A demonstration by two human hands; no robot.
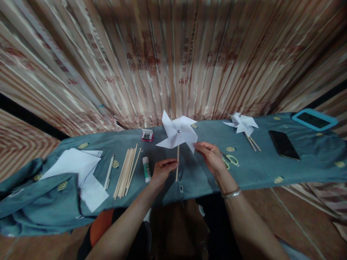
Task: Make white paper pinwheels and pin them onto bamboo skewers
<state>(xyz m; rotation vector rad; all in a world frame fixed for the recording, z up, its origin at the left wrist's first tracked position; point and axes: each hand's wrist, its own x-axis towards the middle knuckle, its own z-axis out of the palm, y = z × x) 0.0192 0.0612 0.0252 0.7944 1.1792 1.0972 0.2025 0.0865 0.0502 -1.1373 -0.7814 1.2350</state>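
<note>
A white paper pinwheel (173, 134) with a silver pin at its centre is held up over the middle of the cloth-covered table. Its thin wooden stick (177, 154) is pinched between the thumb and fingers of my left hand (163, 169). With its fingertips, my right hand (210, 153) grips the lower right blade of the same pinwheel. Just left of my left hand stands or lies a green and white glue stick (146, 169). Green-handled scissors (232, 160) lie partly hidden behind my right hand.
Wooden sticks (126, 173), a pen (109, 171) and white paper sheets (73, 164) lie left. A small red box (147, 135) sits behind. Finished pinwheels (242, 122), a black phone (284, 145) and a blue-framed tablet (314, 119) are right. A striped curtain (168, 65) hangs behind the table.
</note>
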